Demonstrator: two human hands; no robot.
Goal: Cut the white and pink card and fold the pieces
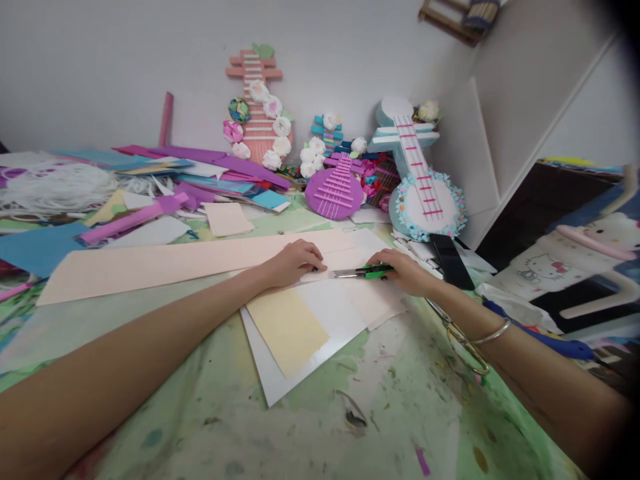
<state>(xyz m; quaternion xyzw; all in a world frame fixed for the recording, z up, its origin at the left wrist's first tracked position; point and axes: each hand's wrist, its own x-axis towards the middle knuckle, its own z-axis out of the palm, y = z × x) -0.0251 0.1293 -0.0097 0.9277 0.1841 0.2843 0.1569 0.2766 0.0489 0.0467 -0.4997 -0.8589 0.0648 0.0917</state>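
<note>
- A long, flat, pale peach strip of sheet material (165, 267) is laid across the middle of a table (200, 413) covered in paint-stained green; its left end is slanted, and its right part is reached by the hands.
- The strip is pressed down by the left hand (297, 261), fingers bent; whether anything is pinched beneath the fingertips cannot be told.
- A green and black craft knife (373, 271) is gripped in the right hand (405, 270), its metal blade extended leftward, low over the peach material and just beside the left fingertips.
- The work appears to be at a cutting stage: an outline has been given to the strip, but whether a cut is finished at the blade cannot be told.
- No strings, flowers or other parts are seen attached to the strip, so joining and decorating are judged not yet done on it.
- A white board (345, 313), partly covered by a pale yellow square (290, 330), is placed in front of the left hand; a small peach square (229, 219) is set behind the strip.
- Completed-looking lute-shaped models are stood at the back: one salmon pink (251, 75), one purple (335, 193), one pale blue and white (420, 200).
- Gold-handled scissors (457, 333) are left beneath the right forearm.
</note>
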